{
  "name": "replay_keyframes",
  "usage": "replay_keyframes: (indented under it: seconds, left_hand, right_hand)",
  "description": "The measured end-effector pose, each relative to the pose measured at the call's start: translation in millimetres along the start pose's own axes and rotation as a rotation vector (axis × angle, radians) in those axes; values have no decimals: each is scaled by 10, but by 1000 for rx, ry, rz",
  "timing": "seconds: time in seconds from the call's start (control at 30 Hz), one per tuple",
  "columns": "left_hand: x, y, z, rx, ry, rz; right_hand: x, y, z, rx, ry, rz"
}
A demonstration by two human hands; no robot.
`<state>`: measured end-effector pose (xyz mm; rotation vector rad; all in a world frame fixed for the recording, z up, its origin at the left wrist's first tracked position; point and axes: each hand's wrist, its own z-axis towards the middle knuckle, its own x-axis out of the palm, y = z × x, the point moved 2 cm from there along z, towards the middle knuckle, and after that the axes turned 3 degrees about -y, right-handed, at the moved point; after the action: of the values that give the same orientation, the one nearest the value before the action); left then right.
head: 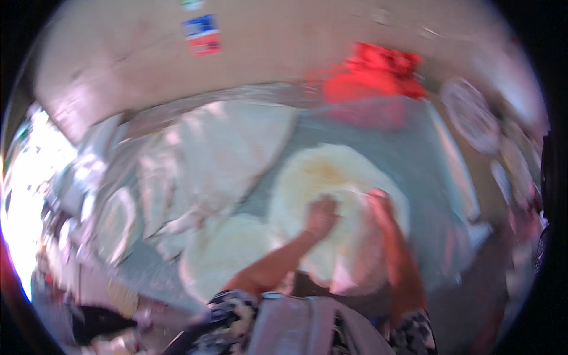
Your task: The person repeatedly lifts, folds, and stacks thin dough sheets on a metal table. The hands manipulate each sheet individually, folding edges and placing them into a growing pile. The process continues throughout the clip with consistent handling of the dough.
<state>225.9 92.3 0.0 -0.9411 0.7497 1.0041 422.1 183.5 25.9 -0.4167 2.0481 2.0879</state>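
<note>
A large round, pale sheet [297, 177], perhaps dough or soft fabric, lies before me with a yellowish-brown patch near its far side. My left hand [323, 216] rests on its middle, with the palm down. To the right, my right hand [378, 199] pinches a raised or folded part of the same sheet. Its near side hangs or folds towards me. Another round pale sheet [230, 248] lies partly beside it on the left. Motion blur hides the finger details and the material.
A wide pale cloth [230, 142] is spread at the back left of the grey-green table [426, 177]. Red plastic bags [377, 80] lie at the back edge by the wall. A round pale tray or basket [470, 115] stands on the right. Bright clutter fills the far left.
</note>
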Motion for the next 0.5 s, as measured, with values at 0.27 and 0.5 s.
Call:
replay_keyframes:
  seconds: [0.27,0.5]
  left_hand:
    - [208,-331,356,63,57,-124]
    - [209,-130,392,-1,29,-199]
  right_hand:
    - [128,139,194,-335,32,-507]
    - [221,-70,531,-33,334,-187]
